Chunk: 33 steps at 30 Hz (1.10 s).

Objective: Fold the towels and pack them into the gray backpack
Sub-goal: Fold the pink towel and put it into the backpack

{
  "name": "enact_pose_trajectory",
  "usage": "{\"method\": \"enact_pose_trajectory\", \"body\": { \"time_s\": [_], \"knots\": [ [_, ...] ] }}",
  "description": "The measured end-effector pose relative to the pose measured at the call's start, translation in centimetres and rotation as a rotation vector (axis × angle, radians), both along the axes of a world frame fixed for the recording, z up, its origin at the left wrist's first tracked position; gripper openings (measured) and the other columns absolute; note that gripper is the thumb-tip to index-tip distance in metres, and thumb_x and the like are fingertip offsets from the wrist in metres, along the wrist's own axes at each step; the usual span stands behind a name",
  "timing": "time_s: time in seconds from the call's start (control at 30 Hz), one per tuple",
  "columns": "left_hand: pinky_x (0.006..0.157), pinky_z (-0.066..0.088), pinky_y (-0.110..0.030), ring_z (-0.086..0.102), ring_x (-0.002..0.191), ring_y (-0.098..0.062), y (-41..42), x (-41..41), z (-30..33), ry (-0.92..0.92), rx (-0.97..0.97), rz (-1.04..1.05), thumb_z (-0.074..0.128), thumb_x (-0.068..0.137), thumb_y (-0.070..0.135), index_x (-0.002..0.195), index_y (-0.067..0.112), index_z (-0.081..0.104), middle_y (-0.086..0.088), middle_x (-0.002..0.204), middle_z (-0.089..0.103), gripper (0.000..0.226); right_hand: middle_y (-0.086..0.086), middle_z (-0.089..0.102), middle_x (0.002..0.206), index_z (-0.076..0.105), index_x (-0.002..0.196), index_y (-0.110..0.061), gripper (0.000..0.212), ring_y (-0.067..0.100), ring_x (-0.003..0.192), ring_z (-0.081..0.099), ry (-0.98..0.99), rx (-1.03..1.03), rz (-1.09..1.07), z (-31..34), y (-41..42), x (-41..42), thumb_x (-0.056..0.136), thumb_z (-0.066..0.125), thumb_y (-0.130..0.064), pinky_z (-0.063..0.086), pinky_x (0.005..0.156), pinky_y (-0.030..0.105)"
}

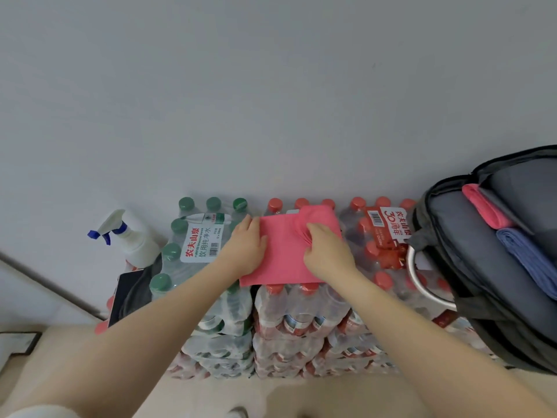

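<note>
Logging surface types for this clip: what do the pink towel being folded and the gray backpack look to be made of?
The pink towel looks like thin, soft matte cloth, perhaps microfibre: it lies flat and bunches into fine pleats under the right hand. The gray backpack looks like woven synthetic fabric with a dull finish and dark zip edging; the exact fibre cannot be told.

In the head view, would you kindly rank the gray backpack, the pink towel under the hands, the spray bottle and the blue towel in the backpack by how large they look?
1. gray backpack, by far the largest.
2. pink towel, lying on the water bottle packs.
3 and 4. spray bottle and blue towel look alike in size; the towel is partly hidden, so I won't rank them.
</note>
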<state>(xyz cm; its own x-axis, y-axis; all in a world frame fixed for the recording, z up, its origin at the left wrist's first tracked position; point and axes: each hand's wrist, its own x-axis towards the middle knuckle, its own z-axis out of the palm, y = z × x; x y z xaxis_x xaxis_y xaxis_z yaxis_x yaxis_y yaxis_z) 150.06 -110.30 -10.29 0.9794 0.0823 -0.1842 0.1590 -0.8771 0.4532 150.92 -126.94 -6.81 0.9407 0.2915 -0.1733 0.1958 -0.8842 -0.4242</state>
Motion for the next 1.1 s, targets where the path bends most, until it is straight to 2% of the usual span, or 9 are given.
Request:
{"method": "enact_pose_trajectory", "body": {
  "time_s": [0.13, 0.23, 0.33, 0.43, 0.67, 0.8, 0.93, 1.03, 1.1],
  "knots": [
    [0.115, 0.012, -0.044, 0.017, 0.140, -0.032, 0.8, 1.3, 0.1, -0.013, 0.195, -0.025, 0.033, 0.098, 0.033, 0.143, 0.008, 0.021, -0.014, 0.150, 0.025, 0.053, 0.006, 0.016, 0.156, 0.023, 0.146, -0.007, 0.060, 0.019, 0.144, 0.018, 0.064, 0.000, 0.037, -0.5, 1.0, -0.6, 0.096, 0.039, -0.036, 0.018, 0.114, 0.031],
    [0.113, 0.014, -0.050, 0.024, 0.136, -0.032, 2.0, 2.7, 0.0, 0.081, 0.266, -0.087, 0.037, 0.094, 0.046, 0.130, 0.011, 0.039, -0.013, 0.138, 0.043, 0.050, 0.006, 0.028, 0.153, 0.034, 0.142, -0.009, 0.046, 0.018, 0.141, 0.026, 0.040, -0.014, 0.145, -0.1, 0.7, -0.4, 0.099, 0.033, -0.025, 0.020, 0.114, 0.029],
    [0.105, 0.023, -0.047, 0.032, 0.128, -0.029, 2.9, 3.9, 0.5, 0.137, 0.293, -0.146, 0.046, 0.087, 0.055, 0.100, 0.015, 0.056, -0.010, 0.118, 0.055, 0.042, 0.004, 0.030, 0.152, 0.039, 0.138, -0.016, 0.043, 0.023, 0.138, 0.029, -0.114, -0.134, 0.138, 0.0, -0.1, 0.6, 0.096, 0.034, -0.012, 0.025, 0.111, 0.038],
    [0.075, 0.037, -0.033, 0.052, 0.095, -0.029, 3.7, 4.3, 2.1, 0.134, 0.149, -0.166, 0.059, 0.083, 0.044, 0.062, 0.015, 0.046, -0.003, 0.073, 0.051, 0.038, 0.002, -0.001, 0.159, 0.015, 0.148, -0.015, 0.052, 0.023, 0.146, -0.005, -0.148, -0.310, 0.099, -1.4, 0.6, 0.7, 0.099, 0.029, -0.028, -0.002, 0.117, 0.045],
    [0.079, 0.051, -0.036, 0.059, 0.083, -0.019, 4.6, 3.7, 4.3, 0.432, -1.081, 0.171, 0.052, 0.092, 0.031, 0.100, 0.012, 0.059, -0.010, 0.101, 0.061, 0.022, -0.004, -0.003, 0.158, -0.001, 0.149, -0.020, 0.085, 0.014, 0.145, -0.007, -0.157, -0.332, 0.037, -4.1, 1.1, 1.2, 0.074, -0.013, -0.060, -0.009, 0.116, 0.039],
    [0.074, 0.055, -0.034, 0.064, 0.084, -0.019, 4.6, 1.3, 3.2, 0.644, -0.872, 0.123, 0.061, 0.086, 0.032, 0.114, 0.014, 0.055, -0.005, 0.099, 0.065, 0.033, -0.003, -0.003, 0.158, -0.001, 0.149, -0.021, 0.093, 0.014, 0.146, -0.007, -0.159, -0.324, 0.030, -4.2, 1.3, 1.1, 0.066, -0.019, -0.059, -0.009, 0.116, 0.038],
    [0.044, 0.049, -0.019, 0.054, 0.045, -0.006, 3.9, 0.3, 3.4, 0.372, -0.805, 0.108, 0.057, 0.089, 0.016, 0.117, 0.007, 0.048, -0.004, 0.073, 0.056, 0.031, -0.004, -0.002, 0.159, -0.001, 0.149, -0.021, 0.063, 0.013, 0.145, -0.007, -0.159, -0.361, -0.006, -4.0, 1.5, 0.9, 0.094, 0.004, -0.052, -0.008, 0.116, 0.039],
    [0.041, 0.047, -0.019, 0.052, 0.037, -0.006, 1.9, 0.2, 5.0, 0.178, -0.921, -0.002, 0.051, 0.092, 0.012, 0.112, 0.010, 0.042, -0.006, 0.066, 0.056, 0.022, -0.004, -0.001, 0.158, 0.002, 0.149, -0.021, 0.057, 0.013, 0.146, -0.006, -0.123, -0.341, -0.029, -3.9, 1.8, 1.0, 0.099, 0.014, -0.044, -0.005, 0.116, 0.040],
    [0.043, 0.049, -0.019, 0.054, 0.039, -0.005, 0.0, 0.3, 5.9, 0.157, -0.967, -0.055, 0.051, 0.092, 0.010, 0.105, 0.013, 0.044, -0.005, 0.067, 0.057, 0.015, -0.001, 0.009, 0.158, 0.015, 0.148, -0.018, 0.054, 0.014, 0.146, 0.001, -0.056, -0.098, -0.067, -3.3, 1.5, 1.1, 0.099, 0.014, -0.041, 0.001, 0.119, 0.036]
  ]
}}
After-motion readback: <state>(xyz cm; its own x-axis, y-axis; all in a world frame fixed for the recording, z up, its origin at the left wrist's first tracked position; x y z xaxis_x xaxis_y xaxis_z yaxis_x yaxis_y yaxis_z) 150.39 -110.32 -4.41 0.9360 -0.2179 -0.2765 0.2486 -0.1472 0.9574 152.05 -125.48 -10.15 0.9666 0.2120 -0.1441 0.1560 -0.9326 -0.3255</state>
